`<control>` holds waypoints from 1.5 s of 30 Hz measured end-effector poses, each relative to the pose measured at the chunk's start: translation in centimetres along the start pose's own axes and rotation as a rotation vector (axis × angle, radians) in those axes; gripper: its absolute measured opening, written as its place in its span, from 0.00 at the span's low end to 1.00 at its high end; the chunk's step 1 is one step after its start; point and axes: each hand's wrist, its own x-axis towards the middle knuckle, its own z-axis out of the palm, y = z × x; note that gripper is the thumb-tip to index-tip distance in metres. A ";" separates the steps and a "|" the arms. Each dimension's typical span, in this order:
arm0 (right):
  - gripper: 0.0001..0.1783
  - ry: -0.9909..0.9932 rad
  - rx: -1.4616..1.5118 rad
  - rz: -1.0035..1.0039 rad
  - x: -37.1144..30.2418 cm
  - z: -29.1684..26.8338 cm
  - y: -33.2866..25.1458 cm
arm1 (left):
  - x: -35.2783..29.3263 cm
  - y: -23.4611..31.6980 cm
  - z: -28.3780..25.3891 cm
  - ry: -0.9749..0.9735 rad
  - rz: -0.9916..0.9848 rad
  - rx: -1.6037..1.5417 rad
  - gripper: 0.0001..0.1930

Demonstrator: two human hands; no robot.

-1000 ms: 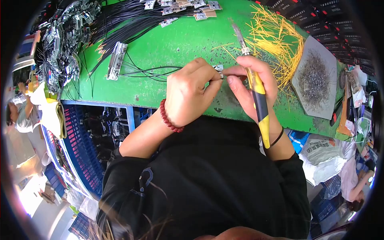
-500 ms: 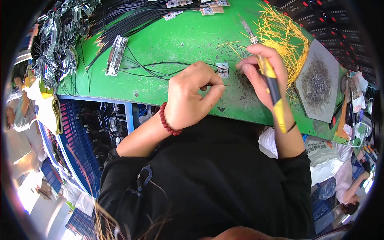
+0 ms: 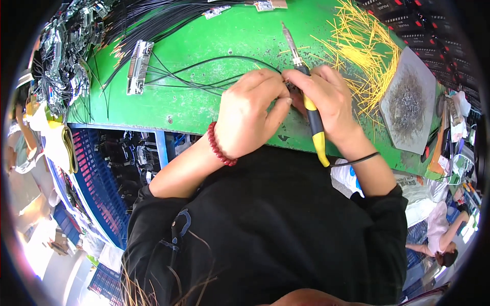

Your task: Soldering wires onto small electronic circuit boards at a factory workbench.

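Note:
A soldering iron (image 3: 315, 122) with a yellow and black handle is in my right hand (image 3: 329, 97), its metal tip pointing away from me. The thumb and fingertips of that hand meet near my left fingertips. My left hand (image 3: 250, 115), wearing a red bead bracelet (image 3: 218, 145), is closed in a pinch; what lies between its fingers is hidden. Thin black wires (image 3: 204, 84) run from a long metallic part (image 3: 139, 67) on the left towards both hands. The small board at their end is covered by my fingers.
Yellow sticks (image 3: 365, 66) lie scattered right of my hands, beside a soot-stained grey plate (image 3: 408, 102) on the green table (image 3: 184, 109). A bundle of black cables (image 3: 148, 25) stretches across the back left, near heaped metallic parts (image 3: 64, 56). Another person (image 3: 441, 234) is at far right.
My right hand has moved left to meet my left fingertips, and the soldering iron has swung left with it. The small board between the hands has become covered.

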 end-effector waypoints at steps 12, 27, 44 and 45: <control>0.17 0.277 0.509 0.398 -4.4 -1.7 -0.8 | 0.0 -1.0 1.3 -0.093 -0.027 0.151 0.04; 0.23 0.649 0.532 0.660 -13.5 -8.6 1.1 | 1.1 0.3 2.0 -0.140 0.111 0.347 0.05; 0.06 1.066 0.104 0.809 -20.0 -13.2 7.5 | 1.0 1.3 2.0 -0.148 -0.048 0.345 0.04; 0.06 1.023 0.071 0.821 -19.8 -13.2 7.6 | 1.0 1.4 2.0 -0.151 -0.061 0.335 0.04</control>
